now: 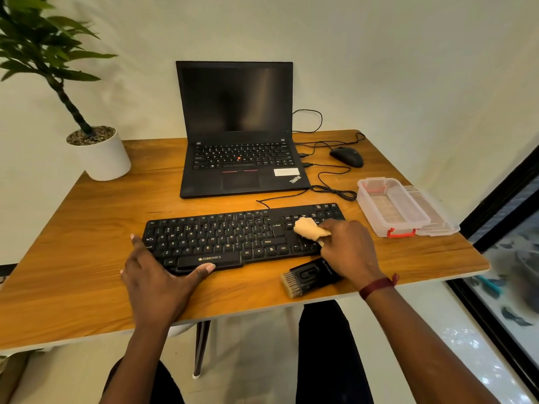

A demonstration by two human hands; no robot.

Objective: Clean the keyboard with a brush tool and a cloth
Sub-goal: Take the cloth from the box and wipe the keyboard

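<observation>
A black keyboard (221,237) lies across the front of the wooden table (87,258). My right hand (348,249) holds a small cream cloth (307,227) bunched in its fingers and presses it on the keys at the keyboard's right end. My left hand (154,275) rests on the keyboard's front left corner, thumb along the front edge, fingers spread. A black brush tool (309,277) with pale bristles lies on the table just in front of the keyboard, partly under my right wrist.
An open black laptop (236,132) stands behind the keyboard. A black mouse (347,156) and cables lie at the back right. A clear plastic box (390,205) with red clips sits at the right. A white potted plant (102,156) stands at the back left.
</observation>
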